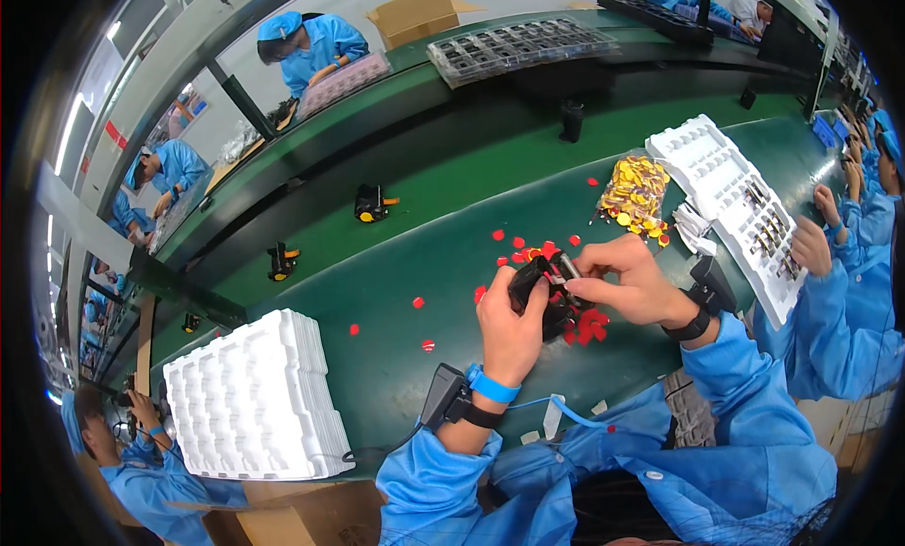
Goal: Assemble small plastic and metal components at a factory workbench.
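Observation:
My left hand [511,331] grips a small black device [525,284] above the green table, its thumb pressed against the near side. Coming from the right, my right hand [630,280] pinches a short silvery cylinder-like part [567,266] against that device. Whether the part sits inside the device or only touches it, I cannot tell, because the fingers cover the joint. Below and around my hands lie loose red pieces [590,325], heaped most thickly under the device.
At the right a white moulded tray [698,155] holds metal parts, beside a bag of yellow discs [633,190]. Stacked white trays [250,395] stand at the left. Black-and-yellow devices [370,205] rest on the green conveyor [452,179]. A co-worker's hand [811,247] touches the right tray.

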{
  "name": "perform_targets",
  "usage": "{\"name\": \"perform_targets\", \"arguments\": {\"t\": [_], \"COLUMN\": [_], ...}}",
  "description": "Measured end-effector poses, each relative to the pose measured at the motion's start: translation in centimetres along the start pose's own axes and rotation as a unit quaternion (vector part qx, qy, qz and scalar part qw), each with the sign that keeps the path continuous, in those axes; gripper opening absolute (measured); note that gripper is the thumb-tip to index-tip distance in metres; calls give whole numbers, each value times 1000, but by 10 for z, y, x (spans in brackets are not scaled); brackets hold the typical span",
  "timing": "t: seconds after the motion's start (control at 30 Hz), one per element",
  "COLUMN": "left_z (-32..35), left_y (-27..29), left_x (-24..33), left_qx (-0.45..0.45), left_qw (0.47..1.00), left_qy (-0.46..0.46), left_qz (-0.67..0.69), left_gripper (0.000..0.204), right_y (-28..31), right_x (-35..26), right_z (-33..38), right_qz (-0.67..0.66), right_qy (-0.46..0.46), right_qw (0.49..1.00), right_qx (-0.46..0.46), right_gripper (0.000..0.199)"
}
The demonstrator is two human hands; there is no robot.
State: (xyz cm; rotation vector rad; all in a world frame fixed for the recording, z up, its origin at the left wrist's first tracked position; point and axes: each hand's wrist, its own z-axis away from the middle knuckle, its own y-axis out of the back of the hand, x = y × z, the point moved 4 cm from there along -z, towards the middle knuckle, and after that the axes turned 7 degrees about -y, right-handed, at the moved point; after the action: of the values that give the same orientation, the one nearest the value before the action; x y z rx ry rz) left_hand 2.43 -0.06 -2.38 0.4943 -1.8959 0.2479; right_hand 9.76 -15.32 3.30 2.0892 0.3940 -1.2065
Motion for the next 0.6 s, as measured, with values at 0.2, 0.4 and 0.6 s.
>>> {"name": "perform_targets", "arguments": {"t": [0.2,0.4,0.6], "left_z": [1,1,4], "left_y": [-1,-3,-4], "left_x": [-4,-2,4], "left_qx": [6,0,-20], "left_qw": [1000,1000,1000], "left_qy": [-2,-12,1], "left_qz": [8,-19,-12], "left_gripper": [19,19,19], "right_y": [-2,-8,-15], "right_x": [10,29,45], "right_z": [-5,-4,1], "right_qz": [5,-7,-120], "right_qy": [-8,-2,-133], "right_qw": [999,1000,981], "right_qx": [-32,-28,-74], "right_gripper": [21,23,21]}}
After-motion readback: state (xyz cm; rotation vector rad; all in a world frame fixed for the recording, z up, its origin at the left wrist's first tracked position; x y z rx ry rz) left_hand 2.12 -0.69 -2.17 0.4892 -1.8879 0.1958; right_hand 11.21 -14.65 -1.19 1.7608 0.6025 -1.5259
